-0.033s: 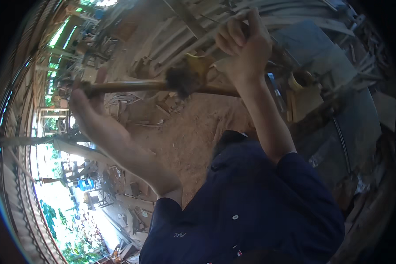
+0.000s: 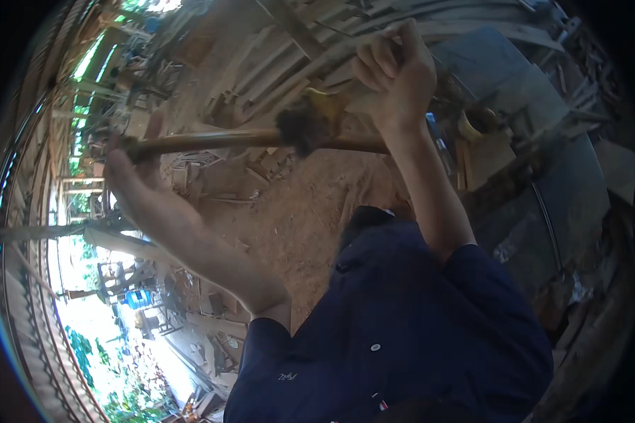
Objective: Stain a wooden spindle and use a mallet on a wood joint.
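Note:
My left hand (image 2: 141,180) is at the left end of a long, glossy brown rod (image 2: 219,139), with thumb and fingers around it. The rod lies crosswise in front of me. Over its right part is a blurred dark, tufted thing (image 2: 300,123) with a yellow piece (image 2: 321,99) beside it. My right hand (image 2: 398,84) is raised above the rod's right part with fingers curled, close to the yellow piece. I cannot make out what it grips.
The dirt floor (image 2: 282,218) has scattered offcuts. Long boards (image 2: 296,32) lie beyond my hands, with large grey panels (image 2: 497,70) to the right. A blue water jug (image 2: 137,298) and timber posts (image 2: 35,233) stand by the bright open side at left.
My left hand and the rod's left end have moved slightly left and down in the picture. My right hand and the dark tufted thing have moved a little to the right.

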`<state>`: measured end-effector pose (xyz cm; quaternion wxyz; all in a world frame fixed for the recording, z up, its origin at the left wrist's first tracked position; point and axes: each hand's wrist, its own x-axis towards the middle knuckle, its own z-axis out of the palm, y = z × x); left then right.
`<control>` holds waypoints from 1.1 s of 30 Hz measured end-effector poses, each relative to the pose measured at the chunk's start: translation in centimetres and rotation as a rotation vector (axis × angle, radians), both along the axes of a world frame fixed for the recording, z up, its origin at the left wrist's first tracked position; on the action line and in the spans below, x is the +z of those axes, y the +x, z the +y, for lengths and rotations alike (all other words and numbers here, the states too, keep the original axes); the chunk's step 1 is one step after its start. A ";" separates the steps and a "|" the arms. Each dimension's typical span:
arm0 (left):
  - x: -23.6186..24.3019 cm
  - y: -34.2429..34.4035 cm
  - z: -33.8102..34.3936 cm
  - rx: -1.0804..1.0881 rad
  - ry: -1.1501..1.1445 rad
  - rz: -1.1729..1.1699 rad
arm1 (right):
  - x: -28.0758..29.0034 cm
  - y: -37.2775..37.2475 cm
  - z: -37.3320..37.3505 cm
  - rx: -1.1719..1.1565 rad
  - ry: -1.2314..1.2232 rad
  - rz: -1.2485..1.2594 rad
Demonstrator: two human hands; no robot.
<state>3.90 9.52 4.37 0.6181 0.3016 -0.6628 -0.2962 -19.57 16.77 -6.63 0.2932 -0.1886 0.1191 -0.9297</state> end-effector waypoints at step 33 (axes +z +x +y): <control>-4.3 4.3 -2.2 -0.093 0.206 0.152 | -32.5 -10.2 13.5 -0.254 0.991 0.068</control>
